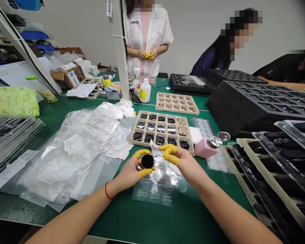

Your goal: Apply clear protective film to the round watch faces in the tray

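The left hand (132, 171), in yellow finger covers, pinches a round black disc (147, 161) by its edges, above the near-middle part of the green table (188, 217). Just to its right, the right hand (184, 161), similarly covered, pinches a white wipe (155, 149) between thumb and fingers. Beyond both hands lies a compartmented tray (190, 146) of round pieces; to the tray's right stands a pink bottle (205, 148). A clear printed sheet (155, 195) lies beneath the hands, and a plastic bag (53, 169) lies left.
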`<state>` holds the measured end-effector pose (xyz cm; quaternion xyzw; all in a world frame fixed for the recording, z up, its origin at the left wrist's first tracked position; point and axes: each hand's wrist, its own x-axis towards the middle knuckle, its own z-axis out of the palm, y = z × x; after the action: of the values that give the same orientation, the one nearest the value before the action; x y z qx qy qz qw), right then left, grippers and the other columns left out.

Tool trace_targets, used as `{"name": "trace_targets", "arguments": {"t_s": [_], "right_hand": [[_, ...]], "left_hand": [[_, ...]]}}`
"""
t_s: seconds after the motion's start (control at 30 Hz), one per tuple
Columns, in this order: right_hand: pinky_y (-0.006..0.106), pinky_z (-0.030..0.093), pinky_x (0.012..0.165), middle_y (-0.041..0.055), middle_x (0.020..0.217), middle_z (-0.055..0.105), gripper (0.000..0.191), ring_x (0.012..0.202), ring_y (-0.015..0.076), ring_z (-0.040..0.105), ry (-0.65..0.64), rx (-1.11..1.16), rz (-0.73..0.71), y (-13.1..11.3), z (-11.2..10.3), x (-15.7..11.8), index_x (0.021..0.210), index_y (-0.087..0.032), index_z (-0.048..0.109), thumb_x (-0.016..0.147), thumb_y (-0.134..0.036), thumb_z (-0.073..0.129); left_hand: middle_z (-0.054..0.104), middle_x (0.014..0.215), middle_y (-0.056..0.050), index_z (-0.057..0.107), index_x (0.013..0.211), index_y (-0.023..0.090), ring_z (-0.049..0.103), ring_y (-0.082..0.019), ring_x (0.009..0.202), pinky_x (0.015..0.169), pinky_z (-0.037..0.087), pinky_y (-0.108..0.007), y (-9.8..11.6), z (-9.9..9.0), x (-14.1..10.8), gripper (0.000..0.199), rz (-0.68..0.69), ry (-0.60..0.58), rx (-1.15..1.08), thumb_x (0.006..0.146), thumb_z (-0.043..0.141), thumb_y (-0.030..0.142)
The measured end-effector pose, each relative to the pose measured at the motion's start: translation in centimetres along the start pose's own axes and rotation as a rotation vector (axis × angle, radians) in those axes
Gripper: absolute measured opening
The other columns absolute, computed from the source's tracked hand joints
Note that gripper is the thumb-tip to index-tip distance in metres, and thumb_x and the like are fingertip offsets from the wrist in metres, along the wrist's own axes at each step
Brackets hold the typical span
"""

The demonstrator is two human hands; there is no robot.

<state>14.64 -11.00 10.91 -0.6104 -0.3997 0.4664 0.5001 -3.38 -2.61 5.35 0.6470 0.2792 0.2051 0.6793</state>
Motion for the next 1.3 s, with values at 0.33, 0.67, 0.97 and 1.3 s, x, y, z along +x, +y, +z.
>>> {"name": "trace_targets", "arguments": {"t_s": [0.33, 0.67, 0.97, 1.3], "right_hand": [[0.035, 0.04, 0.084, 0.0021, 0.086, 0.063, 0.015, 0.086, 0.0189, 0.055, -0.093, 0.044, 0.061, 1.7, 2.3, 0.4, 0.07, -0.019, 0.058, 0.072, -0.033, 0.065], [0.033, 0.042, 0.079, 0.0027, 0.085, 0.064, 0.013, 0.085, 0.0194, 0.056, -0.023, -0.07, 0.011, 2.4, 2.5, 0.4, 0.077, -0.018, 0.061, 0.073, -0.031, 0.06], [0.033, 0.042, 0.08, 0.0033, 0.087, 0.064, 0.01, 0.087, 0.02, 0.056, -0.005, -0.133, -0.003, 2.3, 2.6, 0.4, 0.077, -0.019, 0.059, 0.074, -0.027, 0.057], [0.034, 0.041, 0.081, 0.0031, 0.091, 0.064, 0.009, 0.087, 0.0202, 0.056, 0.017, -0.199, -0.01, 2.4, 2.7, 0.2, 0.078, -0.019, 0.059, 0.075, -0.027, 0.055]], "left_hand": [[0.06, 0.108, -0.003, 0.049, 0.115, 0.027, 0.061, -0.016, 0.088, 0.078, 0.051, -0.03, 0.4, 0.2, -0.4, 0.046, 0.004, -0.087, 0.027, 0.074, 0.07, 0.024], [0.062, 0.106, -0.004, 0.048, 0.117, 0.025, 0.061, -0.017, 0.087, 0.077, 0.051, -0.03, 0.4, 0.3, -0.5, 0.047, 0.005, -0.098, 0.043, 0.075, 0.07, 0.03], [0.062, 0.105, -0.004, 0.049, 0.115, 0.024, 0.061, -0.018, 0.088, 0.078, 0.051, -0.03, 0.4, 0.4, -0.5, 0.047, 0.004, -0.09, 0.02, 0.074, 0.07, 0.032], [0.061, 0.107, -0.005, 0.048, 0.116, 0.025, 0.061, -0.018, 0.09, 0.079, 0.05, -0.031, 0.5, 0.4, -0.5, 0.047, -0.009, -0.107, 0.003, 0.075, 0.07, 0.031]]}}
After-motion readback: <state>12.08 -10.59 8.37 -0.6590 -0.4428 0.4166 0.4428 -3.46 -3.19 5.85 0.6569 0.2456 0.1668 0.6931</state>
